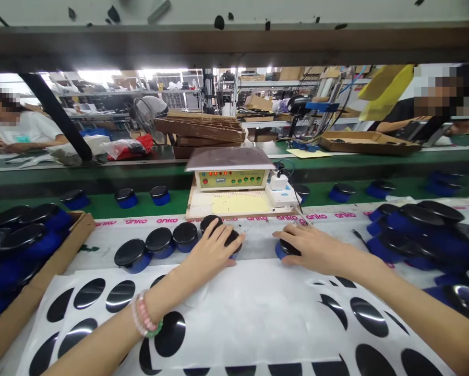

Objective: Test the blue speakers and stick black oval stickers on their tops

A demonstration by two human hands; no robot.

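My left hand (214,245), a beaded bracelet on its wrist, is curled over a round blue case with a black top (234,241), thumb at its near side. My right hand (310,246) grips another round blue case with a black top (284,251) from its right side, and its fingers hide much of the case. Left of my left hand, a short row of the same cases (159,241) stands on the bench. White sheets with round black stickers (169,334) lie under my forearms.
A cardboard box (77,224) of blue cases stands at left; more are piled (414,230) at right. Ahead is a control box (234,180) with lit red digits. Several cases sit on the green conveyor belt (101,203). A shelf (234,44) crosses overhead. Two people are beyond.
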